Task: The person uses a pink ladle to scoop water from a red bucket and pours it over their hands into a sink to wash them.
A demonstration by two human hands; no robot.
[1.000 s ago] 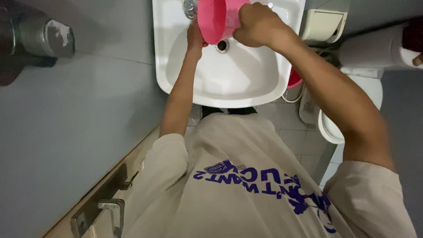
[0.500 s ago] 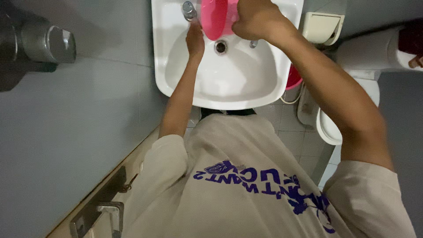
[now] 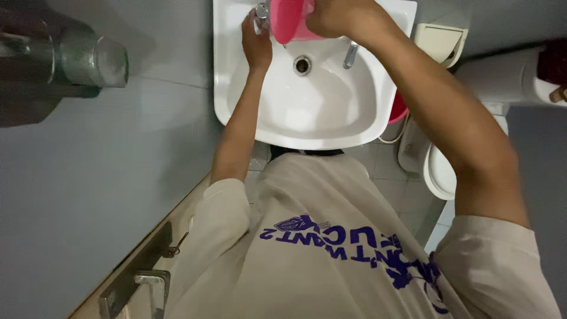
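hanging far to the left of both hands, a metal cylinder fixture (image 3: 88,59) on the grey wall, with a door handle (image 3: 150,283) low down near the left elbow. reaching up over the white sink (image 3: 236,112), left hand (image 3: 256,44) with fingers curled toward the chrome tap (image 3: 261,10) at the back rim, touching or just beside it; whether actually gripping it, cannot tell. just right of that hand, touching or nearly so, a pink plastic container (image 3: 289,20) being held above the basin, close under the tap, cut off by the top edge. closing around its right side, right hand (image 3: 336,16), fingers wrapped on the wall of the container. below both hands, drain (image 3: 302,65) sitting open and dry-looking, a second chrome fitting (image 3: 350,56) just right of it. no water stream showing, contents of the container hidden, so judging the filling or rinsing as barely begun or at an early point, with most left. further right of the right arm, a red bucket (image 3: 398,109) peeking from behind the sink, then a white toilet (image 3: 443,171).
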